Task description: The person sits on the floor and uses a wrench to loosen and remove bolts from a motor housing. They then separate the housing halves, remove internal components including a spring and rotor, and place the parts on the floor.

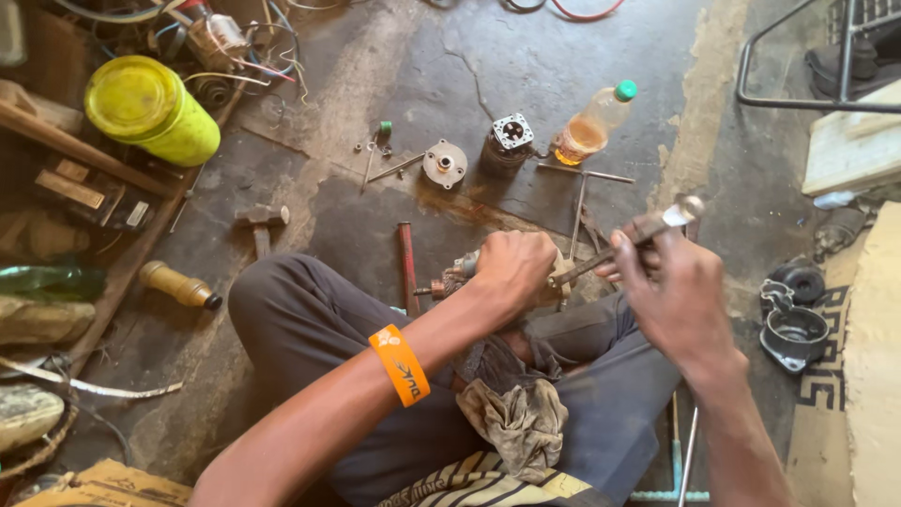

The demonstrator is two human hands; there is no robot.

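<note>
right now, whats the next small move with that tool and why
Probably a short turn of the metal tool: the right hand grips its handle, the tip sits at the small motor part, and the left hand clamps that part over the lap.

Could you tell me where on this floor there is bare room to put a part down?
Bare concrete lies beyond the round metal cover and oil-filled plastic bottle, and beside the hammer. It is crowded along the yellow can and around both hands.
</note>
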